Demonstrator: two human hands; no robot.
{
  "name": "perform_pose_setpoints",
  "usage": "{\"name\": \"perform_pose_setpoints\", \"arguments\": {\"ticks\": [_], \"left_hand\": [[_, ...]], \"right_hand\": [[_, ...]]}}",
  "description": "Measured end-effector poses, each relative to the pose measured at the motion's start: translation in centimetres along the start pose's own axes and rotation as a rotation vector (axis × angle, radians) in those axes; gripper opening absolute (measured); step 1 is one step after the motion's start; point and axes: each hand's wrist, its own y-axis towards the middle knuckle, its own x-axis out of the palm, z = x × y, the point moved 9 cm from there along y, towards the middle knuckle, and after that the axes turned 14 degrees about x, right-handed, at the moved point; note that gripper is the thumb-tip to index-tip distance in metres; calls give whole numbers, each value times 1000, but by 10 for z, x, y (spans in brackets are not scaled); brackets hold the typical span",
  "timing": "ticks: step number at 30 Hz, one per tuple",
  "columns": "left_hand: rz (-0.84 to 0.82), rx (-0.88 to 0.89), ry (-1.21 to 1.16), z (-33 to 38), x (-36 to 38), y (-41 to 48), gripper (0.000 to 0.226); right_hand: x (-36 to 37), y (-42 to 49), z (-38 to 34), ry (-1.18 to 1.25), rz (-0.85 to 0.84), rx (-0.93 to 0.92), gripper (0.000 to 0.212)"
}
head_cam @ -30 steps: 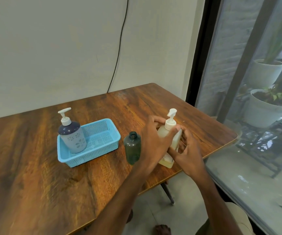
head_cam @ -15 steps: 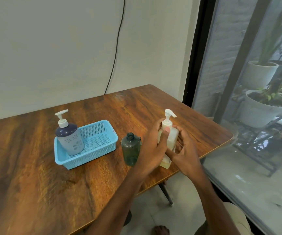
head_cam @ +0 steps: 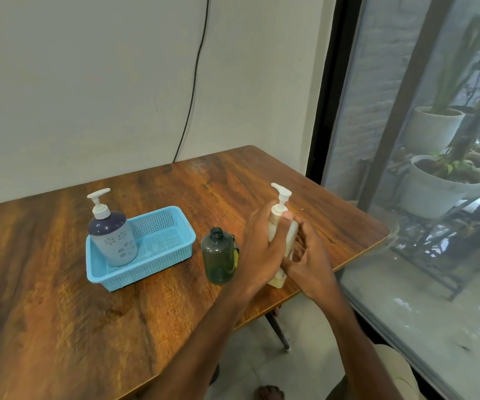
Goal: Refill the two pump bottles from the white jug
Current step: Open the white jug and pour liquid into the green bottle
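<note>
The pale pump bottle (head_cam: 280, 241) stands upright near the front right edge of the counter (head_cam: 45, 313), with both hands on it. The left hand (head_cam: 262, 249) wraps its grip around the body, thumb up at the collar below the white pump head, and the right hand (head_cam: 308, 264) closes on the lower part from the other side. A little yellowish liquid shows at its base, so it looks nearly empty. Just to its left a dark green bottle (head_cam: 218, 255) stands uncapped, apart from the blue basket (head_cam: 152, 255), where the second pump bottle (head_cam: 112, 238) sits with its pump on. No white jug is clearly visible. The refill seems barely begun: the pump probably has to come off before pouring, and the basket bottle appears untouched.
</note>
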Motion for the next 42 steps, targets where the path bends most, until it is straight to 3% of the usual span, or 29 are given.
{"name": "perform_pose_setpoints", "arguments": {"ticks": [4, 8, 11, 18, 22, 26, 29, 34, 37, 40, 42], "left_hand": [[41, -25, -73, -1, -12, -4, 27], [137, -71, -23, -10, -17, 8, 48], [112, -42, 13, -14, -10, 17, 54], [-44, -17, -12, -8, -4, -2, 41], [63, -78, -58, -9, -15, 0, 36], [130, -100, -49, -10, -17, 11, 52], [61, -65, -15, -7, -9, 16, 55], [-62, -40, -29, -11, -7, 2, 42], [9, -74, -67, -11, -15, 0, 36], [111, -135, -68, -13, -21, 6, 47], [85, -121, -62, -9, -20, 9, 51]], "right_hand": [[-2, 0, 1, -2, 19, -7, 72], [1, -1, 1, 3, 4, -5, 73], [2, -1, 1, -14, -2, 5, 81], [-1, 0, 1, -3, 22, -9, 76], [0, -2, -5, -2, 25, -40, 72], [1, -3, -6, -5, 14, -23, 72], [1, -3, -5, -2, 11, -13, 74], [-1, -2, -3, -18, 23, -31, 74], [-2, -2, -4, -8, 26, -42, 72], [0, -2, -4, 3, 16, -28, 72], [0, -2, -3, 9, 10, -22, 73]]}}
